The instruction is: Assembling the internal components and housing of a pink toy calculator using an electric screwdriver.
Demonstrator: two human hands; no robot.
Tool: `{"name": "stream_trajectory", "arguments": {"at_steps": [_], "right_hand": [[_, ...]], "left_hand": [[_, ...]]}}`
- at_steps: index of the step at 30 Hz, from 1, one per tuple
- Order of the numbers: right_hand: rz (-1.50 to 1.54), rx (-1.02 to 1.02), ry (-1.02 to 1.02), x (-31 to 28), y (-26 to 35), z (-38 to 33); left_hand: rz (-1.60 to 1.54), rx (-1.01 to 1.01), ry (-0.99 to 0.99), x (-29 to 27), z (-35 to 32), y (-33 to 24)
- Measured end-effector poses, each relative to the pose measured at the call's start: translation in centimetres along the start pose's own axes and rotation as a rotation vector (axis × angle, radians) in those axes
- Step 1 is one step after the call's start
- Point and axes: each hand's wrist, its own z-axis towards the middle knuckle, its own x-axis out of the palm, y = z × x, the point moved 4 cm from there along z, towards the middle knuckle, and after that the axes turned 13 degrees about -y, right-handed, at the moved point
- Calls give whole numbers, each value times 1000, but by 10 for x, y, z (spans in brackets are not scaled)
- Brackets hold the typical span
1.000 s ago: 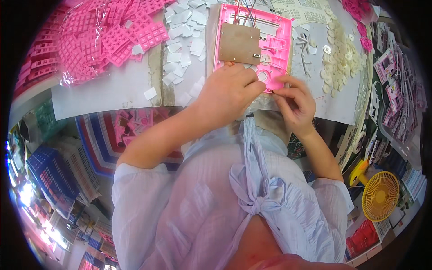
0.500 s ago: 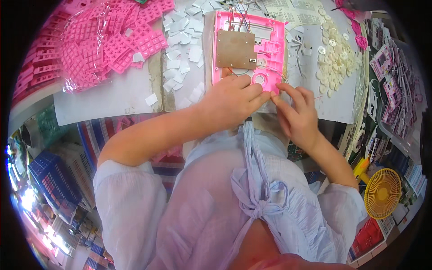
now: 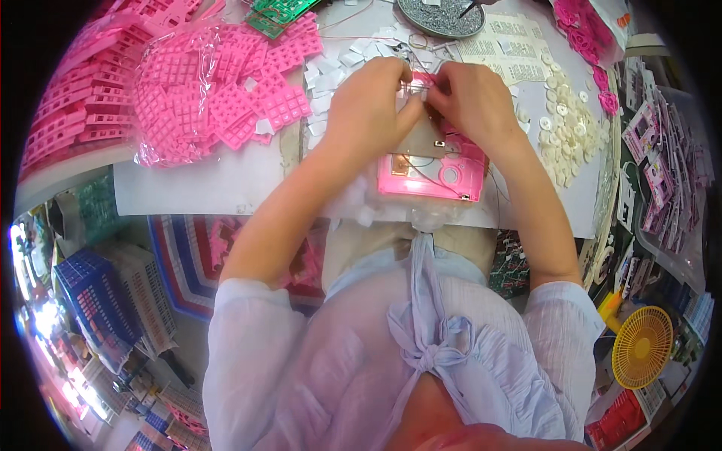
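A pink plastic casing (image 3: 429, 186) lies open-side up on the table in front of me, with a round ring moulded near its close end. Inside it sits a brown circuit board (image 3: 421, 143), and thin wires (image 3: 416, 66) rise from the far end. Over that far end my left hand (image 3: 374, 104) is closed in a pinch on the wires. From the other side my right hand (image 3: 475, 101) pinches there too, its fingertips nearly meeting the left ones. The fingers partly hide what they hold. Another loose wire (image 3: 423, 164) curves across the casing's close end.
Pink keypad pieces (image 3: 173, 90) are heaped at the left, partly in clear plastic. Beyond lie green circuit boards (image 3: 282, 15) and a grey dish (image 3: 442, 26) with a dark pointed tool over it. White discs (image 3: 571, 128) are piled at right. A yellow fan (image 3: 641, 347) stands lower right.
Both hands have moved from the casing's close end to its far end, where the wires are. The view has shifted, bringing the grey dish and green boards into sight.
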Motion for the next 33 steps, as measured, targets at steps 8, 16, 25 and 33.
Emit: {"name": "stream_trajectory", "arguments": {"at_steps": [8,16,25,33], "right_hand": [[560,249,-148,-6,-11,-30],[360,-470,-159,-9,26,-57],[330,-434,-446,-59,-5,-18],[70,-280,-295,-28,-14,-26]], "left_hand": [[179,-85,60,22,4,10],[106,-23,-30,24,5,8],[95,331,-89,16,12,-6],[-229,-201,86,17,8,6]]}}
